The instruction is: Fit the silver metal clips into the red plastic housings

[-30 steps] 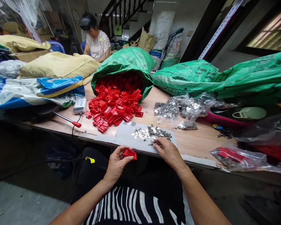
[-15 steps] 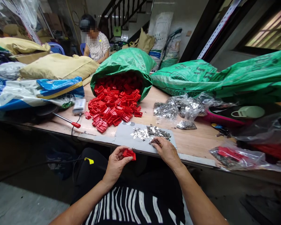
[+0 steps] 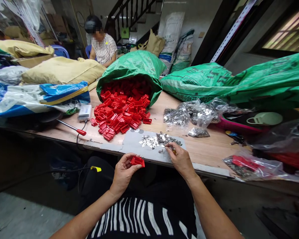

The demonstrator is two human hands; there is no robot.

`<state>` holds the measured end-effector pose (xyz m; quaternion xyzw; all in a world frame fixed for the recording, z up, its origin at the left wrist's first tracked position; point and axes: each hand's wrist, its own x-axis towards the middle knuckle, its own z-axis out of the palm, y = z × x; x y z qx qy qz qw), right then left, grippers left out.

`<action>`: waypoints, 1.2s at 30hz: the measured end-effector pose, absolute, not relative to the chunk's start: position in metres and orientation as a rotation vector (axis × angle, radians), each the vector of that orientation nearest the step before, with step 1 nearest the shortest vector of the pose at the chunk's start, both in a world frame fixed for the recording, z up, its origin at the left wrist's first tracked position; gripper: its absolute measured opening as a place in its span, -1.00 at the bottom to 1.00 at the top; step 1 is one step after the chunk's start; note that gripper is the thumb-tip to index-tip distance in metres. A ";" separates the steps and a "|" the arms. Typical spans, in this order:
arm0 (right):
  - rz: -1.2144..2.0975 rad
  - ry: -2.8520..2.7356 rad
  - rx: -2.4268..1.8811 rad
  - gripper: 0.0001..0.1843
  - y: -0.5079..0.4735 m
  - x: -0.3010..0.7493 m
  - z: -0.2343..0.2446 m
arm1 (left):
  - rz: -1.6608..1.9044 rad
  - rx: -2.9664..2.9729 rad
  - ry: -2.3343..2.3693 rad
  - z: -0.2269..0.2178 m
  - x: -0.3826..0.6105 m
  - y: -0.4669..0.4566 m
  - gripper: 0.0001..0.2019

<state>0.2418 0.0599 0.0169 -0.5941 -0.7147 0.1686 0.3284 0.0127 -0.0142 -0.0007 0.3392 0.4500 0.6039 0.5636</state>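
Observation:
My left hand [image 3: 124, 171] is closed on a small red plastic box-shaped part [image 3: 138, 161], its hollow side facing up, just off the front edge of the table. My right hand [image 3: 180, 159] has its fingers closed around a slim tool with a yellowish handle [image 3: 174, 151], partly hidden by the fingers; its exact kind I cannot make out. This hand is over the right side of a grey mat [image 3: 132, 146]. Just beyond it lies a pile of small shiny metal pieces [image 3: 149, 141], with a darker heap of metal pieces [image 3: 164, 137] touching it.
A green woven sack [image 3: 132, 61] spills many red plastic parts [image 3: 119, 114] onto the table. Plastic bags of metal pieces [image 3: 176, 116] lie to the right, near a pink basket [image 3: 229, 124]. A red-tipped lever [image 3: 81, 132] sticks out at left. Another person [image 3: 103, 48] sits across the table.
My right hand has shifted slightly right from the metal pieces, and the yellowish-handled tool now shows in its fingers. My left hand has risen slightly with the red part.

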 end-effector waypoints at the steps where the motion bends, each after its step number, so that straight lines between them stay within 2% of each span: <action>1: 0.517 -1.857 -1.538 -0.79 0.057 0.240 0.020 | 1.436 0.807 1.069 0.000 0.013 -0.014 -0.59; 6: 0.755 -1.913 -1.346 -0.79 0.036 0.217 0.038 | 1.492 0.941 1.089 0.000 0.014 -0.010 -0.62; 14: 0.722 -2.084 -1.121 -0.93 0.019 0.186 0.041 | 1.493 1.313 1.187 -0.004 0.012 -0.013 -0.68; 23: 0.778 -2.063 -1.035 -0.87 0.015 0.177 0.034 | 1.517 1.467 1.169 -0.005 0.011 -0.016 -0.66; 33: 1.213 -1.803 -1.056 -0.79 0.019 0.184 0.029 | 1.565 1.406 1.181 -0.003 0.011 -0.020 -0.67; 36: 1.232 -1.712 -1.133 -0.78 0.022 0.188 0.030 | 1.555 1.469 1.225 -0.004 0.009 -0.019 -0.69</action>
